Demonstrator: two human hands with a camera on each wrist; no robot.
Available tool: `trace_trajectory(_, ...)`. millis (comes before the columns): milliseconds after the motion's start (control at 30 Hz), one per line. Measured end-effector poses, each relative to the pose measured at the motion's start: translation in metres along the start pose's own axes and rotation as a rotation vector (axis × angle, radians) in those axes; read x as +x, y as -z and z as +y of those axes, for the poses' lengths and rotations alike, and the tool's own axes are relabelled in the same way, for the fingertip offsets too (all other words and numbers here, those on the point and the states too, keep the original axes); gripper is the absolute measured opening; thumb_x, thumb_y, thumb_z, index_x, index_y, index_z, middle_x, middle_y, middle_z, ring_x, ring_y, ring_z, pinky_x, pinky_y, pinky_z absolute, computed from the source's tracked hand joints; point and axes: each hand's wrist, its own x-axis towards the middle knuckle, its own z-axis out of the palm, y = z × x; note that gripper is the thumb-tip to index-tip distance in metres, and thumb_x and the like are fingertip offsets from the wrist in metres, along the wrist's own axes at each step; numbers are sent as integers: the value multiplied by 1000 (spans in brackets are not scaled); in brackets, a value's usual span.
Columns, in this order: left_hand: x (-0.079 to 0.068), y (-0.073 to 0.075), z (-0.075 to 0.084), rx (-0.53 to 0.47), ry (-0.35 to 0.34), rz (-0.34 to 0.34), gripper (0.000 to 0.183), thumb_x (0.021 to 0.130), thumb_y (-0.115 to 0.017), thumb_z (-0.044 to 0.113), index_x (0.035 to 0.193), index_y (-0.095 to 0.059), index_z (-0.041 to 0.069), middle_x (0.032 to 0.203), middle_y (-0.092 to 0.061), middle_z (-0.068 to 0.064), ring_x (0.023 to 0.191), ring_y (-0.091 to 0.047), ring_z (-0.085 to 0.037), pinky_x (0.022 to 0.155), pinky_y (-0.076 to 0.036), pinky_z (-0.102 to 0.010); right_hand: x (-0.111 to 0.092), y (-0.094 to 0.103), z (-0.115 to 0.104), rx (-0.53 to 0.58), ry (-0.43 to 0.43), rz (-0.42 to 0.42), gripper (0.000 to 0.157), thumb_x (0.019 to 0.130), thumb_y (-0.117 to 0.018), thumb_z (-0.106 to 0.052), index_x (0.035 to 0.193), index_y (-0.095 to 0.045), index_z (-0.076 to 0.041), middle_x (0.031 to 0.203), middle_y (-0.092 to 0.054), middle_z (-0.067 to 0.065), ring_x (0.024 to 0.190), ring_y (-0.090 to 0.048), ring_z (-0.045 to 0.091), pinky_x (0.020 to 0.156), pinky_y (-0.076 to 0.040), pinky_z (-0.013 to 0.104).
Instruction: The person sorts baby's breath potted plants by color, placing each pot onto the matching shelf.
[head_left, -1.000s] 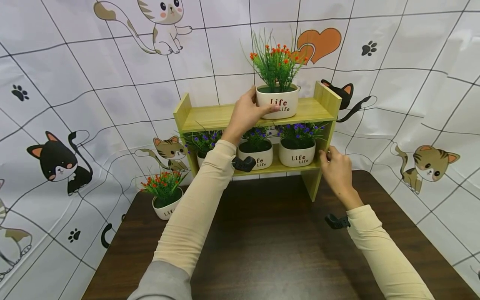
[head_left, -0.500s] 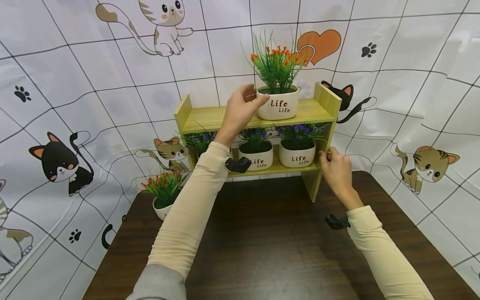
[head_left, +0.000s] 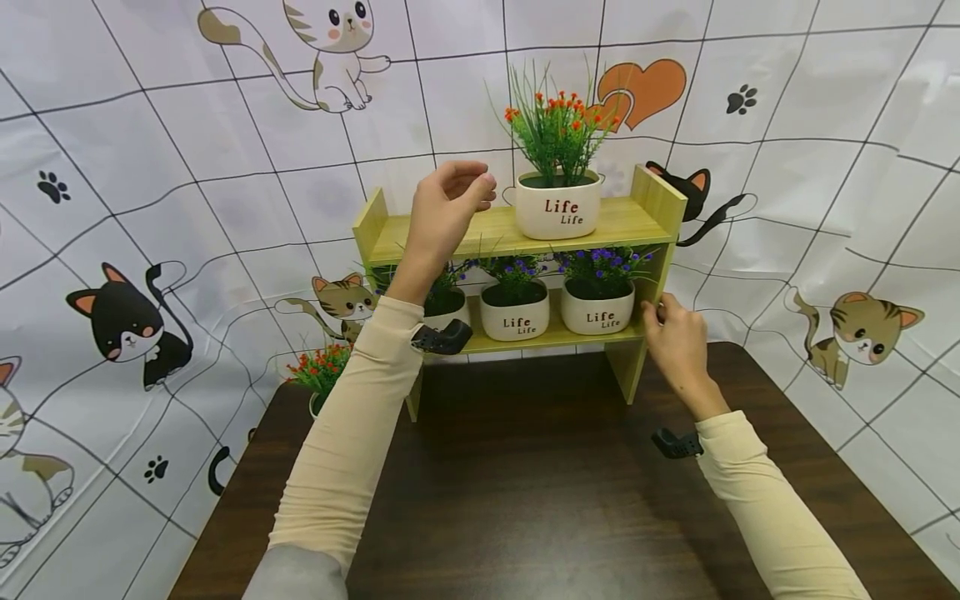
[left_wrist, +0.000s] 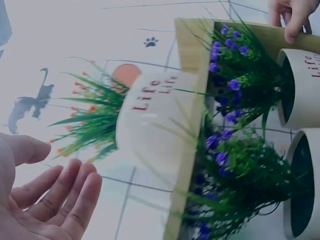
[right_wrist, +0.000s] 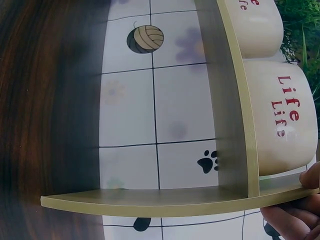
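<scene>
A white oval flowerpot [head_left: 558, 208] marked "Life", with orange flowers and grass, stands on the top board of a light wooden shelf [head_left: 621, 215], toward its right end. Left of that pot, apart from it, hovers my left hand [head_left: 442, 204], fingers loosely bent and holding nothing. The left wrist view shows the same hand [left_wrist: 50, 195] with a gap between it and the pot. My right hand [head_left: 677, 342] grips the shelf's right side panel; in the right wrist view the thumb [right_wrist: 311, 176] lies inside the panel and the fingers outside.
Three purple-flowered pots line the lower board: a right one [head_left: 597, 314], a middle one [head_left: 515, 320] and a left one [head_left: 447, 310], partly behind my left arm. Another orange-flowered pot [head_left: 318, 375] on the dark wooden table [head_left: 540, 483] is mostly hidden by my left sleeve.
My left hand has let go of the orange-flowered pot on the top board and moved away to the left. That pot stays in place. The right hand keeps its grip on the panel.
</scene>
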Motion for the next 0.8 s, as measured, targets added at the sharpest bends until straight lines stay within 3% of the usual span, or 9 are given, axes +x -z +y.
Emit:
trace_trajectory(100, -5, 11, 2, -47, -34, 3, 23, 108, -64, 13, 124, -71, -2, 104, -76, -13, 92, -74, -20, 89, -63, -30, 0, 0, 0, -1, -1, 2, 18, 99, -68, -3, 89, -65, 12, 56, -62, 21, 50, -47, 38, 53, -40, 53)
trace_trajectory(267, -17, 31, 7, -99, -74, 9, 16, 106, -67, 11, 110, -73, -3, 84, -73, 2, 75, -71, -13, 77, -63, -27, 0, -1, 0, -7, 4, 3, 18, 99, -68, -2, 87, -64, 12, 53, -59, 18, 49, -44, 33, 51, -33, 42)
trace_trajectory(567, -44, 78, 7, -149, -65, 77, 13, 105, -69, 12, 103, -75, 0, 79, -73, 1, 69, -70, -13, 72, -62, -26, 0, -1, 0, -9, 13, 7, 22, 99, -68, -2, 82, -61, 9, 49, -47, 11, 47, -38, 27, 49, -26, 35)
trace_trajectory(800, -65, 112, -5, -173, -36, 164, 11, 103, -70, 9, 96, -78, 8, 76, -74, 1, 64, -71, -12, 67, -62, -24, -1, -2, 0, -16, 0, 7, 20, 99, -67, -3, 88, -65, 13, 52, -57, 18, 49, -44, 34, 51, -33, 42)
